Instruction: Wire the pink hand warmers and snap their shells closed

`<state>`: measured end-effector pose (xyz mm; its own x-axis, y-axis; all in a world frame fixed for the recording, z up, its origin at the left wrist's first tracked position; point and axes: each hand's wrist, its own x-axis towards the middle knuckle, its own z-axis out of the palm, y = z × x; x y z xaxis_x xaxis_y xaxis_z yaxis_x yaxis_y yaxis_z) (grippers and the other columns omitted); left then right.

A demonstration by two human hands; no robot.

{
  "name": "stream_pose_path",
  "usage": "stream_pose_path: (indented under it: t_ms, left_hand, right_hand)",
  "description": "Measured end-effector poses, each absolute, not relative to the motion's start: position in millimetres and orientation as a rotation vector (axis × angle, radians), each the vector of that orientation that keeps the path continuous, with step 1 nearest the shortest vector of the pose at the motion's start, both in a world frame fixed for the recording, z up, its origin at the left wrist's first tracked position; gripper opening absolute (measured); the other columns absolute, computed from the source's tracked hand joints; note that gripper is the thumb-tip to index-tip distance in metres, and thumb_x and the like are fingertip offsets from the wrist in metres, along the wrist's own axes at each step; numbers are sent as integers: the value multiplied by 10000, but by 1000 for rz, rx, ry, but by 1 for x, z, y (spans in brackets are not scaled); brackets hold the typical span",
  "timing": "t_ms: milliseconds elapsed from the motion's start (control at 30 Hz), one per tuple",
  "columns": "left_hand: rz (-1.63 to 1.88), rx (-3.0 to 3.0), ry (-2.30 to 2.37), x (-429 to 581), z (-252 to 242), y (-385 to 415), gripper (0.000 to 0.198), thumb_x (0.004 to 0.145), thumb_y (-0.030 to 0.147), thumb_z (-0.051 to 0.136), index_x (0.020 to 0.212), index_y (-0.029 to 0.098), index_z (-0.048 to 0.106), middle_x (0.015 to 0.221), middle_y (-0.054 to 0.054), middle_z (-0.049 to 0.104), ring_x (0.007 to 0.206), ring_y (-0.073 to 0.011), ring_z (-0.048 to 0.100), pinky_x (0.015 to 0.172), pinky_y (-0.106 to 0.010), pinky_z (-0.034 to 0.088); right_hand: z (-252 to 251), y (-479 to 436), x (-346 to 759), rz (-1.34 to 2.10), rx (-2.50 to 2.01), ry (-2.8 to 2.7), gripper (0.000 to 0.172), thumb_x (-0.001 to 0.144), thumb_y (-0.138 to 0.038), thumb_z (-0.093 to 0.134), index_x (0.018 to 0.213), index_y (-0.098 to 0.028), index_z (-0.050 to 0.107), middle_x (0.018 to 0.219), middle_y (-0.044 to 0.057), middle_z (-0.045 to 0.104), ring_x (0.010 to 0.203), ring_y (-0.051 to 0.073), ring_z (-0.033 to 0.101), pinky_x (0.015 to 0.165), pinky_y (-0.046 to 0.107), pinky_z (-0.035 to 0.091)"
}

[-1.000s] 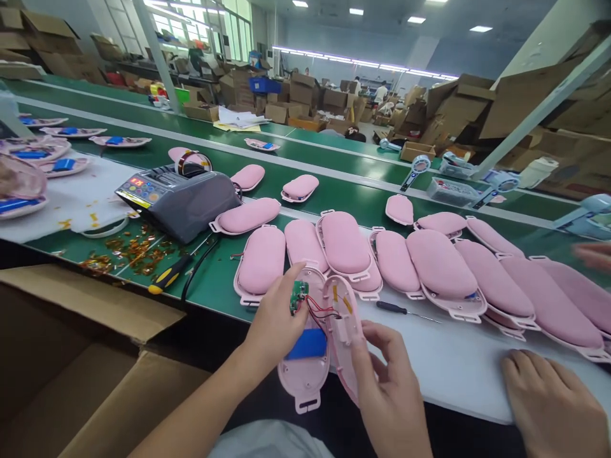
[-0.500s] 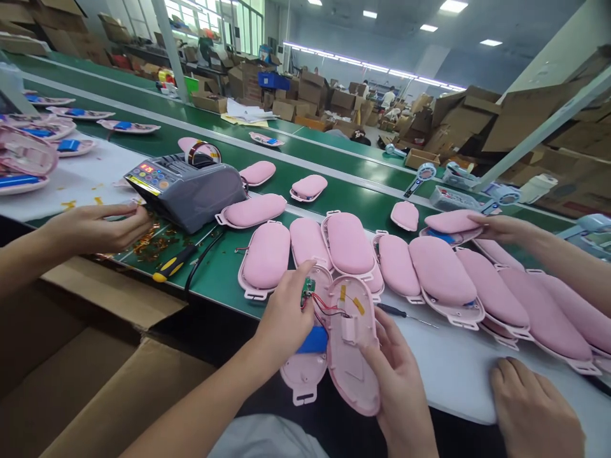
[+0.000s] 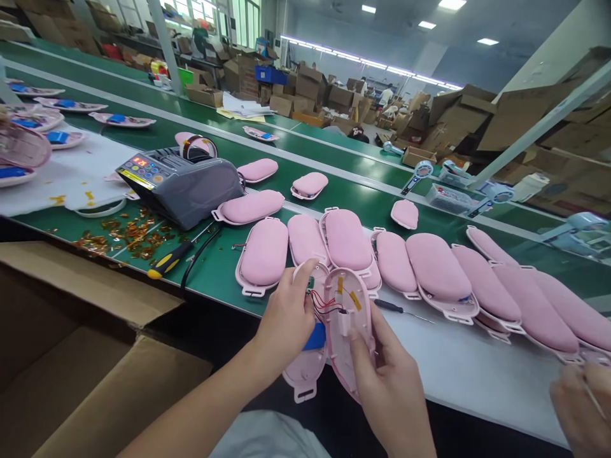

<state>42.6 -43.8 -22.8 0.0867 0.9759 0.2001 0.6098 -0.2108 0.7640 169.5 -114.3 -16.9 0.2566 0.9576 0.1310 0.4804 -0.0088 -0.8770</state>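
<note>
An opened pink plastic casing hangs between my hands at the front edge of the bench. My left hand (image 3: pixel 286 312) is closed on the casing's left half (image 3: pixel 304 375), which carries a blue battery pack (image 3: pixel 315 337) and a green circuit board (image 3: pixel 310 284) at my fingertips. Gripped in my right hand (image 3: pixel 391 375) is the right half (image 3: pixel 351 299), my thumb on its inner face near a small raised block (image 3: pixel 344 322). Yellow tape strips (image 3: pixel 354 300) stick inside it. Red and black wires (image 3: pixel 325 302) link both halves.
Closed pink casings (image 3: pixel 346 238) line the bench behind my hands, beside a thin screwdriver (image 3: pixel 389 306). Leftward are a grey tape dispenser (image 3: pixel 191 191), a yellow-black screwdriver (image 3: pixel 169 259), tape scraps (image 3: pixel 136 235) and a cardboard box (image 3: pixel 109 394). A co-worker's hand (image 3: pixel 585 397) is at right.
My right hand has turned its half slightly, its thumb moving toward the raised block. The other person's hand at left has left view. At right, a co-worker's upper hand and its pink casing are gone.
</note>
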Motion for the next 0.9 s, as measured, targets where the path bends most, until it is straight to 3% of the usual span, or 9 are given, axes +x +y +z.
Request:
stream_pose_path:
  t_ms: [300,533,700,900]
  left_hand:
    - [1010,1898,1530,46,-20,-49,636,747,-5,421,1306,294,481,1079,-55,555,966,-212,600,828,-343,506]
    - [1026,1901,1446,43,-23,-44,611,748,-28,400,1257,279,538,1087,-66,534,1002,-203,590,860,-345,510]
    - [1008,1961,1638,48,-21,-50,602,749,-30,394,1228,277,591,1054,-85,524,917,-223,620,771,-365,548]
    - [971,2047,1637,51,-17,-53,415,766,6,405,991,203,693,972,-83,481,800,-196,592,736,-351,546]
  right_hand:
    - [-15,-104,169,650,-1604,-1484,459,911,-365,467,1349,-234,512,1231,62,644,1050,224,646,841,305,546]
    - [-13,-105,163,872,-1533,-1424,502,916,-343,460,1409,-258,420,1352,60,555,1177,232,578,893,308,532]
    - [-19,-110,159,661,-1580,-1389,526,926,-348,417,1436,-227,378,1421,73,479,1289,252,474,1010,373,456]
    - [-15,-97,157,848,-1490,-1331,537,884,-336,496,1410,-259,423,1295,54,599,1162,261,586,928,382,525]
